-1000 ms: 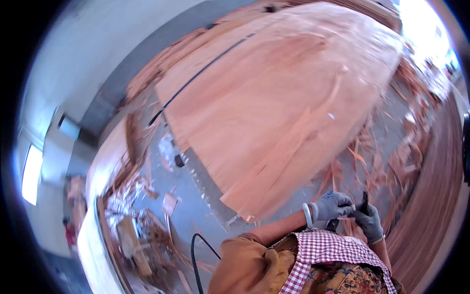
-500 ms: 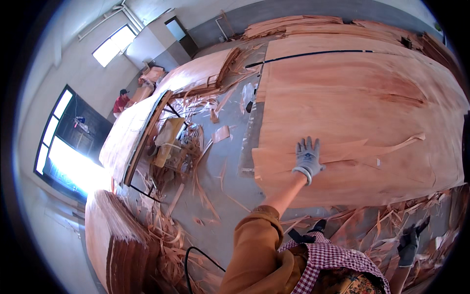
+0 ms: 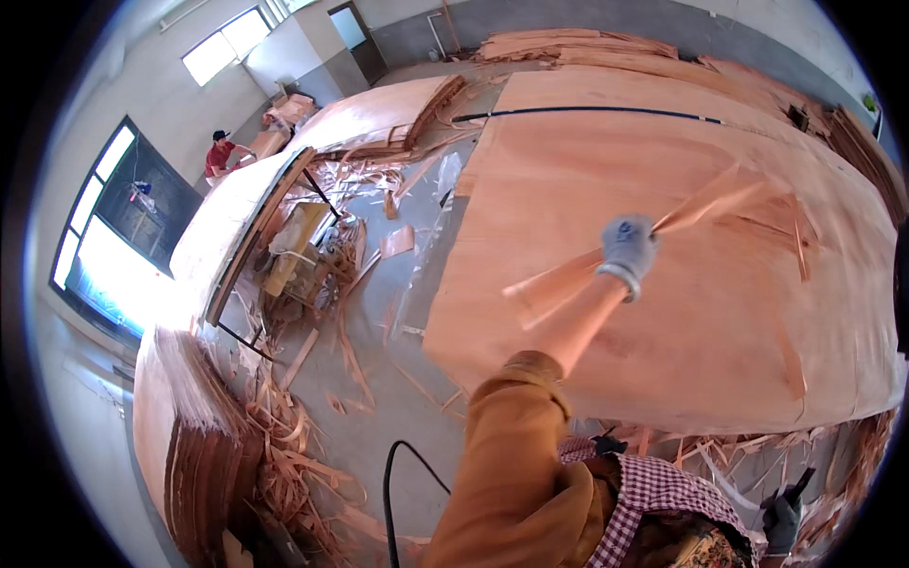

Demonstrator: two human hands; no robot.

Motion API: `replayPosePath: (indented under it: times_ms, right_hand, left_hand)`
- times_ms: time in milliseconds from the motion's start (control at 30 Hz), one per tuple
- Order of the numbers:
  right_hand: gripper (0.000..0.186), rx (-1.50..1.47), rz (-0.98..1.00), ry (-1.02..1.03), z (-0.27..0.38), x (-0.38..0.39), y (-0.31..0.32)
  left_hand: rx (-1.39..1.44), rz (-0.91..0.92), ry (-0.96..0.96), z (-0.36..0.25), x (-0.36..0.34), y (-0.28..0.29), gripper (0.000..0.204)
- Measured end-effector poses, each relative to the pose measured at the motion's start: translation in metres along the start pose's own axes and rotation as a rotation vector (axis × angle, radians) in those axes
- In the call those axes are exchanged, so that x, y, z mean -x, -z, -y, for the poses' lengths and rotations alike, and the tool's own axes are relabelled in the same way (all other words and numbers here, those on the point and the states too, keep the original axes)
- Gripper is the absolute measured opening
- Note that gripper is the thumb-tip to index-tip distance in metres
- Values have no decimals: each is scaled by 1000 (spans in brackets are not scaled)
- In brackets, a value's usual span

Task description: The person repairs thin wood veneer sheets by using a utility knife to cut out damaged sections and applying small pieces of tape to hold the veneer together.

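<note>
My left hand [image 3: 630, 251], in a grey glove, is raised above the large sheet of wood veneer [image 3: 568, 369]. Its fingers are closed round the middle of a torn veneer strip [image 3: 554, 287], whose ends stick out on both sides of the fist. Low at the right, by the near edge of the sheet, my right hand [image 3: 781, 523] wears a darker grey glove. It is closed on a narrow dark object [image 3: 803, 481], too small to name. More thin strips [image 3: 793, 355] lie on the right part of the sheet.
A long black rod [image 3: 606, 109] lies across the sheet's far part. To the left stand a veneer-topped table [image 3: 227, 222] and a veneer stack [image 3: 194, 426]. Scraps [image 3: 294, 454] litter the floor near a black cable [image 3: 390, 483]. A person in red [image 3: 220, 156] works at the far left.
My left hand went from lying flat and spread on the sheet to gripping a veneer strip and lifting it. My right hand dropped lower. The view shifted a little.
</note>
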State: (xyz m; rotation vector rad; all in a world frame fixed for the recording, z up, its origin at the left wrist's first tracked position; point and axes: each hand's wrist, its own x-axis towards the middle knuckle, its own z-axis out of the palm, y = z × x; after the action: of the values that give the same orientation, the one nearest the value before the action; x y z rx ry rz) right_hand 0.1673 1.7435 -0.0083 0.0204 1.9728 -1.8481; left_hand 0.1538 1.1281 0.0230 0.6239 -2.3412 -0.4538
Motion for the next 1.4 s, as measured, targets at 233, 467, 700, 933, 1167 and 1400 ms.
replayPosePath:
  times_ms: [233,467,700,933,1167,1400]
  right_hand:
    - [13,849,295,0,-22,-67,-20]
    - [16,962,606,-35,-31,-125,27]
    - [21,997,768,97,-13,-154,124]
    - [33,305,288,-318,13,-201,188]
    - [31,-77,-227,-282,-2,-307,185]
    - [26,-196,-308,-230,-19,-326,180]
  left_hand:
    - [-129,-55,7,-72,-62,-43,41]
    - [-151,104,-400,-109,15,-106,43]
    - [107,632,64,-167,175,-122,24]
    - [514,-195,1301,-122,292,-37,42]
    - [989,-239,1505,-66,292,-62,47]
    - [881,-302,1536,-50,319,-72,38]
